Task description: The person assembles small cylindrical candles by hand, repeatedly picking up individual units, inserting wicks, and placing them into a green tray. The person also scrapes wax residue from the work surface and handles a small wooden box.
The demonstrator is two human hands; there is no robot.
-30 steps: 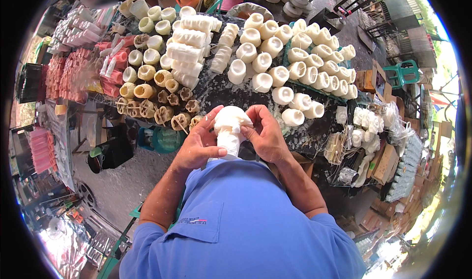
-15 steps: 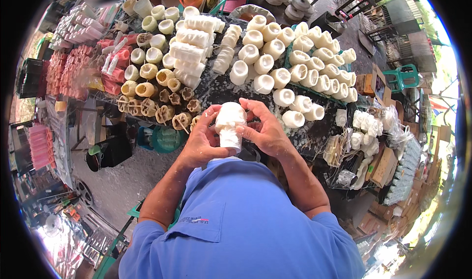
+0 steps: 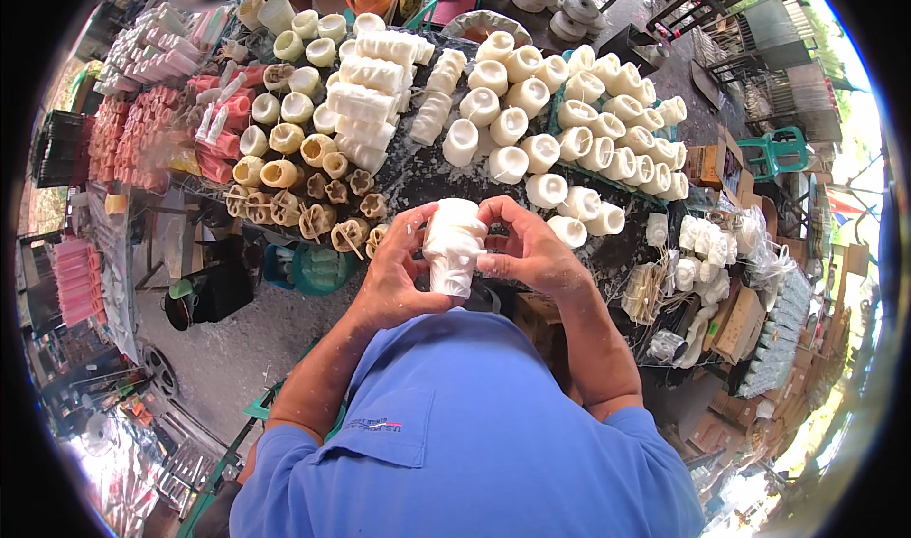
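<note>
A white moulded candle (image 3: 450, 244) with a bumpy, carved-looking side is up in front of my chest, close to the near edge of the dark table (image 3: 410, 179). My left hand (image 3: 394, 274) wraps its left side, with the thumb under its lower end. On the other side, my right hand (image 3: 533, 251) pinches it, thumb and fingertips against the surface. Just beyond my hands are rows of cream round candles (image 3: 508, 164), some with wicks showing. A stack of white carved candles (image 3: 365, 100) lies beyond my left hand.
Yellowish hollow wax cups (image 3: 281, 174) and pink moulded pieces (image 3: 142, 130) fill the table's left. Cream candles stand in a green tray (image 3: 607, 163) at the right. Wick bundles (image 3: 645, 289) and cardboard boxes (image 3: 743, 322) lie right of me. A green basin (image 3: 323, 268) sits below the table edge.
The candle has turned in my hands and shifted slightly right, showing more of its carved side. My right hand has moved a little to the right, its fingers still on the candle.
</note>
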